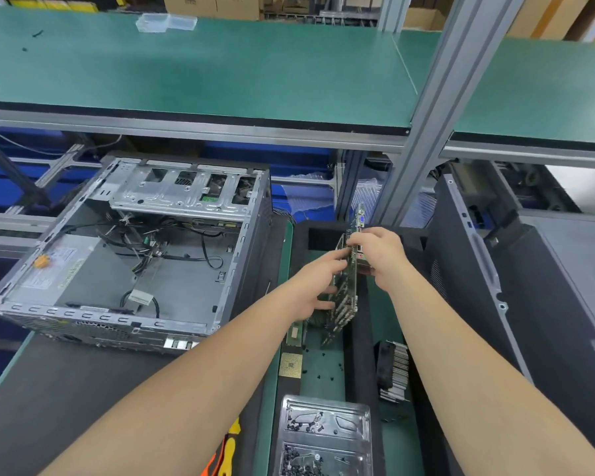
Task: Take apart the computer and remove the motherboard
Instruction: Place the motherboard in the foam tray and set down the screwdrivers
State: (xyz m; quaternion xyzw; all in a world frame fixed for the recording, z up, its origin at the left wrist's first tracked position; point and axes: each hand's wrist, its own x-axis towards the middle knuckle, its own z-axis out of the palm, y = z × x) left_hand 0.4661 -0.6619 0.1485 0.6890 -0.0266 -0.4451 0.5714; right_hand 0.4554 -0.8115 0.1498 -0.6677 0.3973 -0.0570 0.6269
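One motherboard [347, 293] stands on edge between two hands, just right of the one open computer case [128, 255] on the counter [66, 389]. The right hand [380, 259] has its fingers curled over the board's upper edge by the port block, and the left hand [311, 286] grasps it from the left side, thumb high and fingers spread lower. Below the board on the green mat lie one RAM stick [296, 333], one CPU chip [291, 365] and several loose black screws [323, 371]. Nearer still sits one metal tray [325, 403] with two compartments, both holding screws. One finned heatsink [394, 371] lies to the right, beside one dark side panel [529, 286]. The power supply label [54, 269] in the case is too blurred to read (no brand shows anywhere).
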